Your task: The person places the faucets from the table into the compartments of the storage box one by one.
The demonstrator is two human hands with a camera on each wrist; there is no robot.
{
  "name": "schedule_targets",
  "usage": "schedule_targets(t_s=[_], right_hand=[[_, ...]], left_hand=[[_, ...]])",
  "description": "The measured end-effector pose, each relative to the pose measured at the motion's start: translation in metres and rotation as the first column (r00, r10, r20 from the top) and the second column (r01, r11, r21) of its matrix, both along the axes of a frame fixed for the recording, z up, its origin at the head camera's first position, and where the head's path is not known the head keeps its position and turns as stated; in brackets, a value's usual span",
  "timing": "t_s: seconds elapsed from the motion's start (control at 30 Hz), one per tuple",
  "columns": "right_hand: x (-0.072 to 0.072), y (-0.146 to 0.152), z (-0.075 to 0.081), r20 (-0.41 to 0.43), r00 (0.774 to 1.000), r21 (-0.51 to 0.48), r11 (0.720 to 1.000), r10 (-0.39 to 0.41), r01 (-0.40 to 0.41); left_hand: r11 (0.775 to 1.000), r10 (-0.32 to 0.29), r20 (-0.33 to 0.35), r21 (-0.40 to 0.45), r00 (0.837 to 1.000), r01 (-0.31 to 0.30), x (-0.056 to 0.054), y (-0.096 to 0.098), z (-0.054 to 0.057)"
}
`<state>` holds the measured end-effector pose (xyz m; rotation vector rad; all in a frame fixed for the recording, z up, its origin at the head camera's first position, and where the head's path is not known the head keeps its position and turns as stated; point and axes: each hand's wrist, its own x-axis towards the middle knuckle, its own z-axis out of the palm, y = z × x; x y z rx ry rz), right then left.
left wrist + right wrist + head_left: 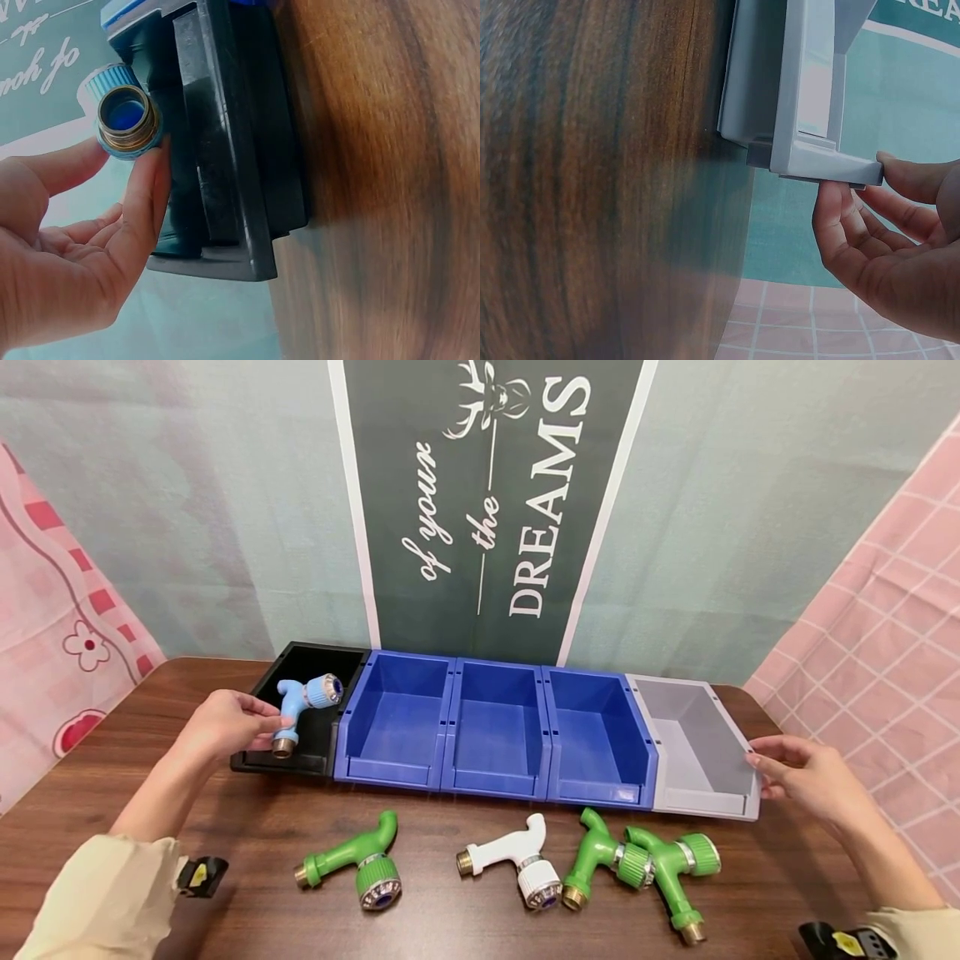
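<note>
My left hand (228, 724) pinches a light blue faucet (292, 706) between thumb and fingers, above the black bin (247, 760) at the left end of the row. In the left wrist view, the open brass threaded end of the faucet (124, 142) faces the camera. At the row's right end, my right hand (813, 777) grips the outer side rim of the grey bin (708, 727). Thumb and fingers lie on either side of that rim in the right wrist view, beside the grey bin's corner (817, 160).
Three blue bins (495, 727) stand between the black and grey ones. In front lie a green faucet (352, 852), a white faucet (517, 852), and at right two more green faucets (596, 852), (671, 864) touching. A printed curtain (300, 527) hangs behind the wooden table (247, 893).
</note>
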<state>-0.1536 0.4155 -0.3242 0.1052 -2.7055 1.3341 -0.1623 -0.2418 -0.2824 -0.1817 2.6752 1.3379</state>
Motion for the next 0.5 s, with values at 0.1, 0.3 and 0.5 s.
schedule_targets(t_s=[0.1,0.3,0.5], right_hand=[[-0.013,0.025,-0.024,-0.017,1.0,0.022,1.0,-0.013,0.014],[-0.029,0.053,-0.052,-0.038,0.999,0.013,0.999,-0.032,0.033],[-0.029,0.055,-0.051,-0.029,0.999,0.011,0.999,-0.03,0.031]], left_hand=[[1.0,0.007,-0.001,0.008,1.0,-0.007,-0.002,0.001,-0.001],[0.999,0.019,0.022,0.047,1.0,-0.02,-0.006,0.003,0.0],[0.998,0.025,0.031,0.061,0.999,-0.027,-0.01,0.004,-0.002]])
